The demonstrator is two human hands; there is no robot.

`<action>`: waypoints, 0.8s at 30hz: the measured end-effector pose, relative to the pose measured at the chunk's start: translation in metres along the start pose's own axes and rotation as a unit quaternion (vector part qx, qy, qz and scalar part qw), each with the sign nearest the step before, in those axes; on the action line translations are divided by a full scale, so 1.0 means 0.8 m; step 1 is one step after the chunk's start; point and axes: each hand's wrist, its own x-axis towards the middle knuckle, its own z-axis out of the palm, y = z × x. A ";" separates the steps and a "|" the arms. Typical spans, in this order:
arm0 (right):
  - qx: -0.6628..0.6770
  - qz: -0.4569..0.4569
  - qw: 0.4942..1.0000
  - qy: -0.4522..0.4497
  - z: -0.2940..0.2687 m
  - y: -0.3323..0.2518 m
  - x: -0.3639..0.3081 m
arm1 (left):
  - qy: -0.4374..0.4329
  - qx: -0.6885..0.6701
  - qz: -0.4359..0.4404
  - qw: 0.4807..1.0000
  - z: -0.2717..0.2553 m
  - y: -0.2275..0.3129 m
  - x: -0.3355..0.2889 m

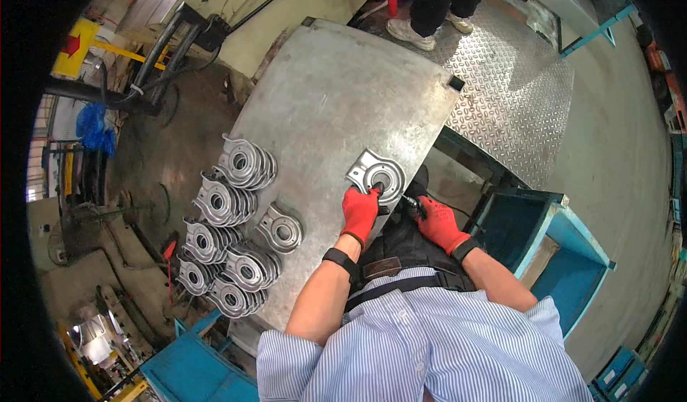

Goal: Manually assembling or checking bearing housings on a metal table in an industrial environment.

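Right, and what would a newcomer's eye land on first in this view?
Probably the red-gloved left hand, gripping a grey metal part at the right edge of the metal table. Just right of it, the red-gloved right hand holds a dark tool. Next would come the stacks of similar parts along the table's left side.

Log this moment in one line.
left hand: holding metal bracket; right hand: holding dark tool; stacked brackets: left of table; single bracket: beside stacks

Held part right of stacks
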 end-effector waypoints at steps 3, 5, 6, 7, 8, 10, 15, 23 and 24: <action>0.001 0.019 1.000 0.009 0.002 -0.004 0.000 | 0.002 -0.010 -0.004 1.000 0.001 0.001 -0.001; 0.002 0.016 0.999 -0.032 -0.006 -0.002 0.002 | 0.001 0.002 0.004 1.000 -0.001 0.006 -0.004; 0.000 0.012 1.000 -0.011 -0.003 -0.002 0.002 | 0.006 0.001 -0.014 1.000 0.000 0.002 -0.002; -0.002 0.008 1.000 0.010 0.002 -0.004 0.000 | 0.012 -0.001 -0.032 0.999 0.002 -0.003 0.000; -0.004 0.003 1.000 0.031 0.005 -0.004 0.000 | 0.018 -0.003 -0.051 0.999 0.004 -0.007 0.002; -0.001 0.018 1.000 -0.015 -0.006 -0.006 0.002 | 0.010 -0.002 -0.010 1.000 0.000 -0.003 -0.002; 0.008 0.022 1.000 0.011 0.005 0.000 0.001 | 0.006 -0.015 -0.003 1.000 0.000 0.006 -0.006; 0.002 0.012 1.000 -0.010 -0.003 0.000 0.001 | -0.012 -0.041 0.022 0.999 0.003 -0.003 -0.003; 0.000 0.025 1.000 -0.013 -0.003 -0.005 0.000 | 0.002 -0.029 0.022 0.999 0.003 -0.010 -0.003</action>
